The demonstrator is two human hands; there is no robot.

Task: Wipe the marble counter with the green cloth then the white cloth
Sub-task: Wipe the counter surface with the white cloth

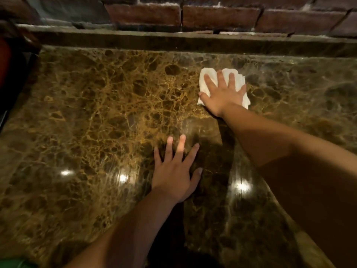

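Observation:
The brown marble counter [92, 117] fills most of the view. My right hand [222, 93] lies flat with spread fingers on the folded white cloth [204, 74], pressing it onto the counter near the back, right of the middle. My left hand [176, 169] rests flat on the bare marble nearer to me, fingers straight and spread, holding nothing. A patch of the green cloth [13, 263] shows at the bottom left corner, mostly cut off by the frame.
A raised marble ledge [173, 42] runs along the back of the counter, with a brick wall [220, 16] above it. A dark red object [5, 60] stands at the left edge. Light spots reflect on the polished surface.

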